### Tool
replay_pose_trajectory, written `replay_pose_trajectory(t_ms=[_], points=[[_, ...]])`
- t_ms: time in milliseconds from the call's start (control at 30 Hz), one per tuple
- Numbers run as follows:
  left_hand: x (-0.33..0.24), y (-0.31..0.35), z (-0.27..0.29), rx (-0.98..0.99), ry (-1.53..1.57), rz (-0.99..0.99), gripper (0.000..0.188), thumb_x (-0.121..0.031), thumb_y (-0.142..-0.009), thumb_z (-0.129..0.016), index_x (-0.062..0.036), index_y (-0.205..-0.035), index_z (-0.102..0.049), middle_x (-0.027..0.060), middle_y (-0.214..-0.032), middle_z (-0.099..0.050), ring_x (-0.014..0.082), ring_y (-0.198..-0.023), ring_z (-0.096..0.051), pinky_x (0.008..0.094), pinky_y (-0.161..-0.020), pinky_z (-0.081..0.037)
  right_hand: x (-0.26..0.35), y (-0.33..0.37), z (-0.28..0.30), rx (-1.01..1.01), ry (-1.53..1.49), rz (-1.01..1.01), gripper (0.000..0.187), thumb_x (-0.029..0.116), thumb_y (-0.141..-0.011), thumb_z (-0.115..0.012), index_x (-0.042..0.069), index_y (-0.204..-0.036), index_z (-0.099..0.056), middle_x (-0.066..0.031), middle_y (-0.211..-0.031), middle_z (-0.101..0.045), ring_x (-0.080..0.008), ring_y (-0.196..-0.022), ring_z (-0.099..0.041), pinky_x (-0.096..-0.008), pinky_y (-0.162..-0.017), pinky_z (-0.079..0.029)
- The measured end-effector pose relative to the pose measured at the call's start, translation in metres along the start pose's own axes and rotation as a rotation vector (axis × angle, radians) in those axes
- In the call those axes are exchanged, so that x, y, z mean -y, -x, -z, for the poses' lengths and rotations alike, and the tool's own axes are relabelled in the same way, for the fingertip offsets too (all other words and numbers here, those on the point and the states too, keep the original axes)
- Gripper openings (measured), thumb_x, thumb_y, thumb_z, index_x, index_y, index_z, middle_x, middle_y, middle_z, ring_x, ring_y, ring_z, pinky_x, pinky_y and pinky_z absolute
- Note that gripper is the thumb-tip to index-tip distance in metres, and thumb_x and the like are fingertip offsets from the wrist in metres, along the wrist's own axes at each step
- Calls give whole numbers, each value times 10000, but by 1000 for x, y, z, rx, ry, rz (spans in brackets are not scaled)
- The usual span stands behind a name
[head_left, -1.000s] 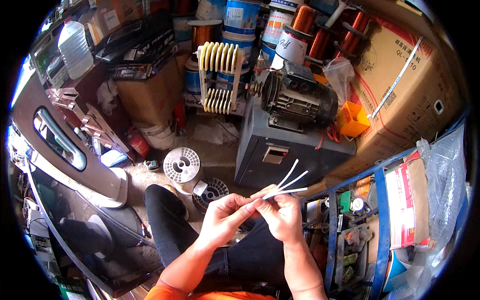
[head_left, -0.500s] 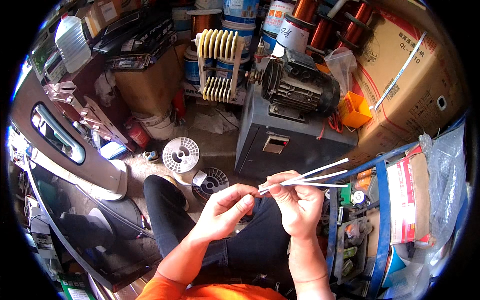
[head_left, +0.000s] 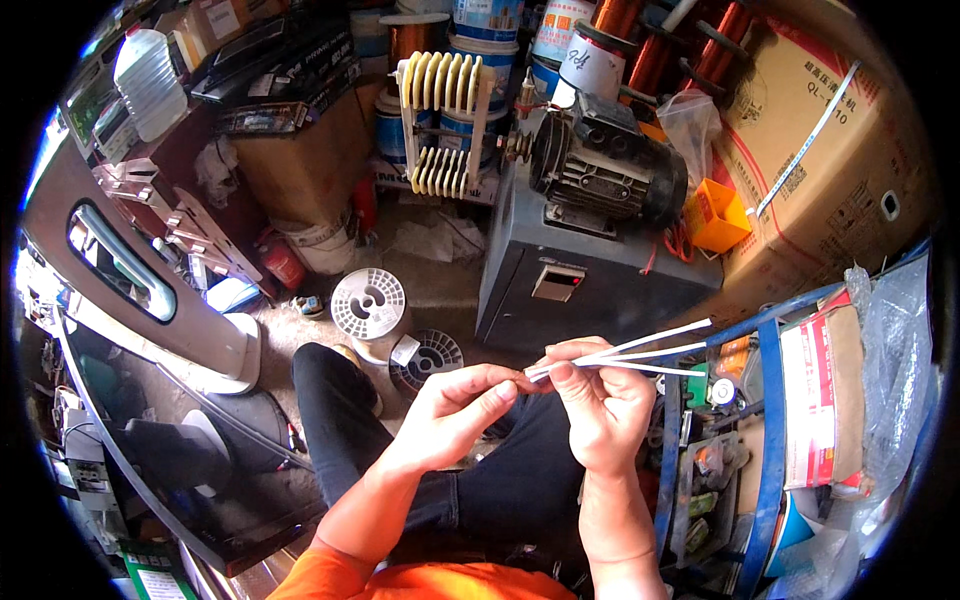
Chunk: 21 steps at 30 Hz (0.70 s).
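Three thin white strips (head_left: pixel 650 353) fan out to the right from my right hand (head_left: pixel 608 415). Its thumb and fingers are closed around them near their left ends. My left hand (head_left: pixel 458 412) is in a pinch, its fingertips meeting the strips' left ends; whatever lies between those fingers is hidden. Both hands are held up over my lap, in front of dark trousers (head_left: pixel 350 410).
Ahead, a black electric motor (head_left: pixel 605 170) sits on a grey metal cabinet (head_left: pixel 540 285), with a ribbed pale winding former (head_left: pixel 445 125) beside it. A white spool (head_left: pixel 368 303) stands on the floor. To the right are a blue-framed rack (head_left: pixel 768 420) and a large cardboard box (head_left: pixel 820 170).
The whole view has shifted slightly, so the surroundings sit a little to the right. Both hands keep nearly the same pose, with the strips still fanned from the right hand.
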<state>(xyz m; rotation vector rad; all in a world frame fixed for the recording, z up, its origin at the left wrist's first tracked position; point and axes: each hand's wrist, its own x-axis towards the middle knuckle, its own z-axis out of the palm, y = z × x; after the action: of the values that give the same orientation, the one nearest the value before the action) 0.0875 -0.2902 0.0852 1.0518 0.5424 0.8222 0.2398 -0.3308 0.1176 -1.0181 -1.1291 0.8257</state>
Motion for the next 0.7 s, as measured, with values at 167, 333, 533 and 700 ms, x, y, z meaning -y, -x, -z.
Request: replay_pose_trajectory(t_ms=[167, 333, 533, 700], points=[[-1, -1, -2, -17, -15, -22, 191, -158, -916, -564, -20, -1005, -661, -27, -861, -644, 3, -610, -415, 157, -548, -338, 1, -1, 0, 1, 30, 9, 132, 9, -866, -602, -88, -955, -605, -109, -902, -614, -145, -798, -623, -234, -723, -495], [-1, -1, 1, 19, 1, 8, 195, -128, -928, -545, 2, -1034, -643, 13, -939, -647, 35, -786, -504, 183, -698, -403, 1, 0, 1, -8, 42, 1, 124, 8, -864, -604, -82, -950, -610, -109, -905, -615, -141, -802, -622, -229, -719, -491], [-1, -2, -1, 4, 4, 13, 190, -148, -921, -558, -10, -1005, -657, -16, -867, -630, 20, -687, -445, 172, -612, -357, 0, 0, -2, -28, 26, -12, 124, 14, -863, -609, -82, -942, -612, -106, -892, -623, -147, -786, -628, -234, -715, -500], [1, -2, 3, 28, 24, 26, 188, -132, -926, -551, 2, -1010, -652, -1, -900, -642, 16, -721, -471, 170, -637, -383, -1, 0, -3, -34, 15, -15, 122, 13, -862, -609, -81, -941, -609, -107, -878, -627, -148, -770, -630, -241, -706, -509]])
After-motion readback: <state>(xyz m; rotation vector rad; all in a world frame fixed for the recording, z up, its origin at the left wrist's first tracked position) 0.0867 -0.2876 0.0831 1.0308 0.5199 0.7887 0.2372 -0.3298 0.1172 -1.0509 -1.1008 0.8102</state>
